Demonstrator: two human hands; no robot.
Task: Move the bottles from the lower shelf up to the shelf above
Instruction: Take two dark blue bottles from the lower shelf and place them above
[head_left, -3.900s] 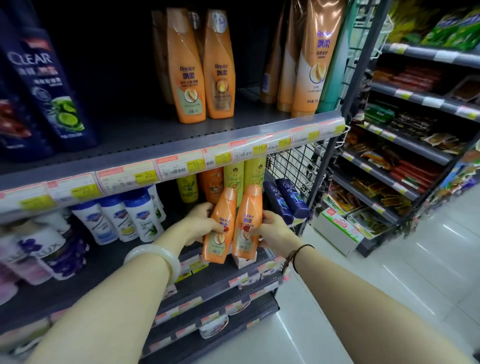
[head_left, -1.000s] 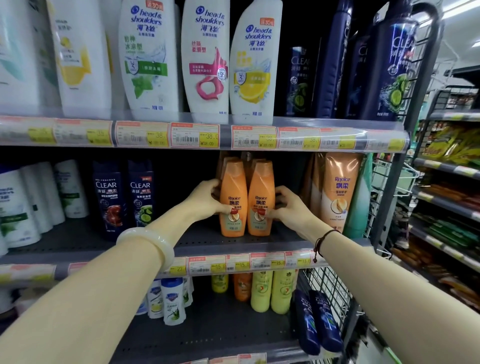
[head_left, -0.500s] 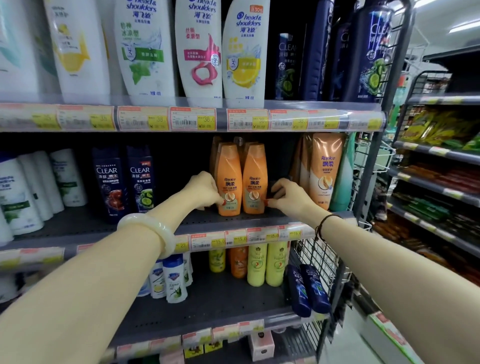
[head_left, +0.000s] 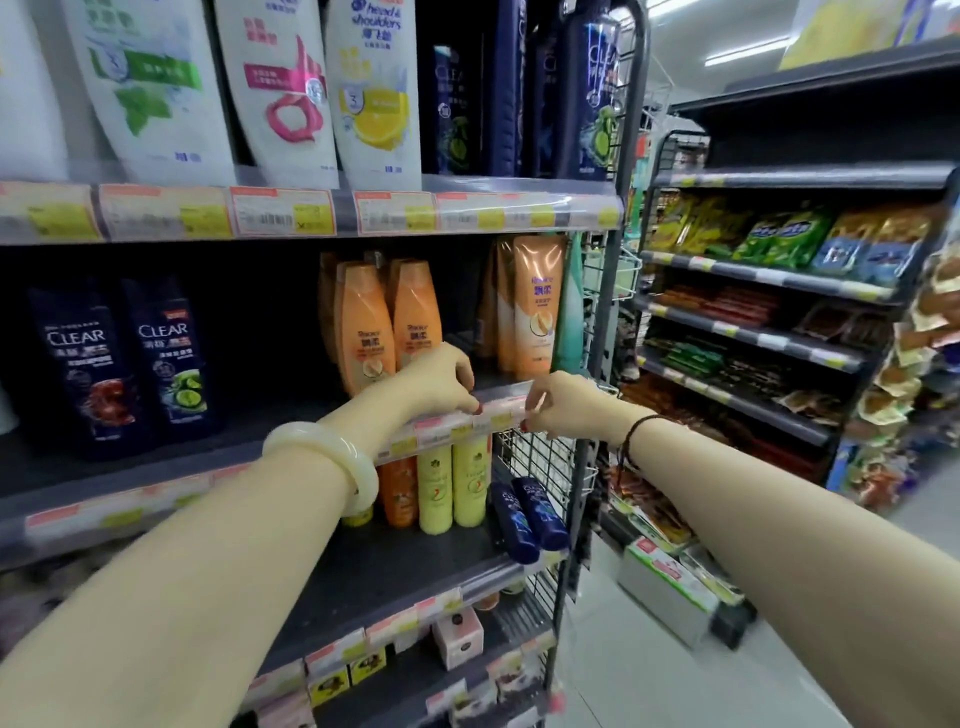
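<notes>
Two orange bottles (head_left: 363, 327) (head_left: 418, 317) stand side by side on the upper shelf (head_left: 208, 441), in front of more orange bottles. My left hand (head_left: 441, 384) is just in front of them at the shelf's price strip, fingers loosely curled and holding nothing. A little to the right, my right hand (head_left: 561, 405) is at the same strip, also holding nothing. On the lower shelf (head_left: 389, 571) stand one orange bottle (head_left: 397, 488) and two yellow bottles (head_left: 452, 486). Two dark blue bottles (head_left: 524, 519) lean at its right end.
Dark Clear bottles (head_left: 119, 364) stand left on the upper shelf, taller orange bottles (head_left: 535, 306) at its right. White shampoo bottles (head_left: 280, 88) fill the top shelf. A wire side panel (head_left: 540, 462) closes the rack's right end. Another rack with snack packs (head_left: 779, 312) stands across the aisle.
The two orange bottles went from the lower shelf up to the shelf above. Both hands have since let go of them and drawn back to the shelf's front edge.
</notes>
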